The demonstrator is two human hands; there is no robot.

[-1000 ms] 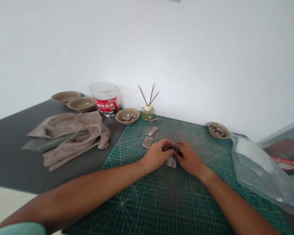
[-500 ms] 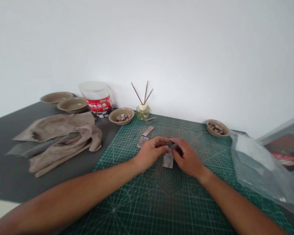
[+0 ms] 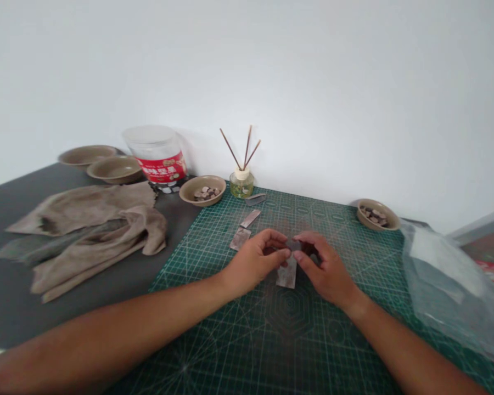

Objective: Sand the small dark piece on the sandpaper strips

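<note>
Head view, looking down at both forearms reaching in from the bottom edge, hands meeting over a green cutting mat (image 3: 290,334). Just under the fingertips lies a flat, pale grey-pink strip (image 3: 286,274), its upper end tucked between the hands. A small dark piece (image 3: 293,245) sits at that upper end. The left hand (image 3: 253,262) is curled and nearly closed, its thumb and fingertips pressed in at the dark piece and the strip's end. The right hand (image 3: 323,269) is looser and half open, with its fingers bent over the far side of the dark piece and a gap showing beneath them. Whether it has a firm hold, I cannot tell. Both wrists sit low, just above the mat.

Ahead and left of the grip, two more strips (image 3: 240,238) lie on the mat, with a third (image 3: 255,199) farther on. Beyond them stand a bowl of small pieces (image 3: 202,189) and a reed diffuser (image 3: 241,184). Far right of the hands sits a second bowl of pieces (image 3: 374,215), with a plastic bag (image 3: 448,280) nearer. Left of the mat lie a crumpled cloth (image 3: 86,230), then a lidded tub (image 3: 156,153) and two stacked-looking bowls (image 3: 115,169).
</note>
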